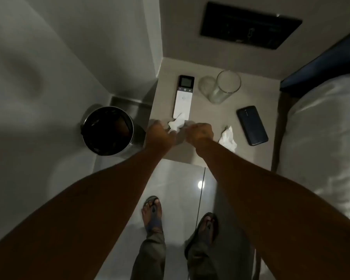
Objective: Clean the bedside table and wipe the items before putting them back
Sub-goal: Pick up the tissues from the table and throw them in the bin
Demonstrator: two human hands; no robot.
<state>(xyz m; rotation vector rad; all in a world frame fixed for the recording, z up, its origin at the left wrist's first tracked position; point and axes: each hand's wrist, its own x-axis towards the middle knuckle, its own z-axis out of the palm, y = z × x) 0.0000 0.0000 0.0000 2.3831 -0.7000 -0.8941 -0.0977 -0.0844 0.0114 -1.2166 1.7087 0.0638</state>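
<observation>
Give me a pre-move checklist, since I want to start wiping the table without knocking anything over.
1. Wiping material in hand: ok, the left hand and right hand hold a crumpled white tissue between them.
2. Beige bedside table emptied: not ok.
3. White remote control with a small screen: not ok, lying right by the hands.
4. Clear drinking glass: not ok, upright and easily tipped.
5. Dark smartphone: not ok, flat near the bed side.
6. Round black waste bin ready: ok, open beside the table; second crumpled tissue awaits discarding.
</observation>
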